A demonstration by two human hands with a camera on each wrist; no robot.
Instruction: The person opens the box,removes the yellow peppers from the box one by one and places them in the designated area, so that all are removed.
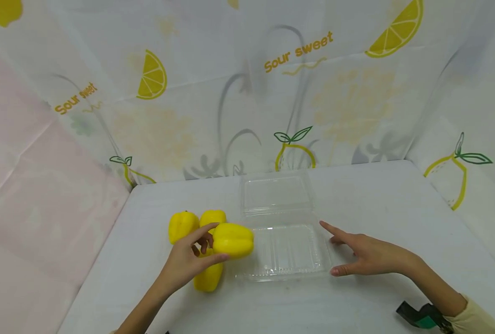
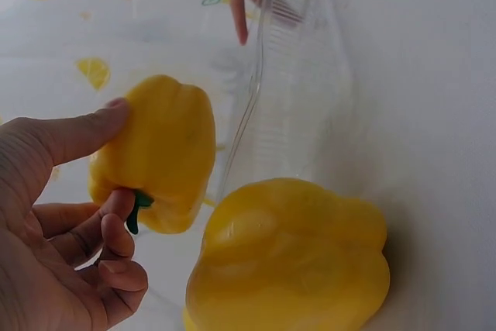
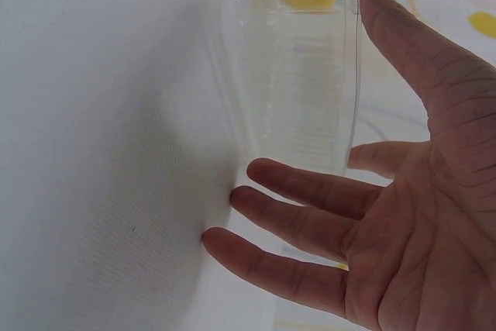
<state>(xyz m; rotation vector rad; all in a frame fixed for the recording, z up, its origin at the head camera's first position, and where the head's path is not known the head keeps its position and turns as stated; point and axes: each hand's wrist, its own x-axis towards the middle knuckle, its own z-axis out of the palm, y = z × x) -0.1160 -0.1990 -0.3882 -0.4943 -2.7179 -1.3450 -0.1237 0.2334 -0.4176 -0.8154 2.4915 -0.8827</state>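
Note:
My left hand (image 1: 187, 260) grips a yellow bell pepper (image 1: 233, 240) between thumb and fingers, raised at the left rim of a clear plastic clamshell box (image 1: 287, 250). Its green stem (image 2: 140, 208) shows by the curled fingers in the left wrist view. The box stands with its lid (image 1: 276, 192) laid back toward the wall, and its base holds nothing. At the box's right side my right hand (image 1: 372, 255) has its fingers spread, thumb and index fingertips right at the rim. In the right wrist view the right hand (image 3: 418, 207) shows an uncurled palm with nothing in it.
Several more yellow bell peppers lie left of the box: one at the back left (image 1: 182, 226), one behind the held pepper (image 1: 212, 216), one nearer the front (image 1: 208, 278). A lemon-print cloth (image 1: 239, 106) hangs behind the white table (image 1: 356, 195). A dark strap (image 1: 422, 317) sits by the right wrist.

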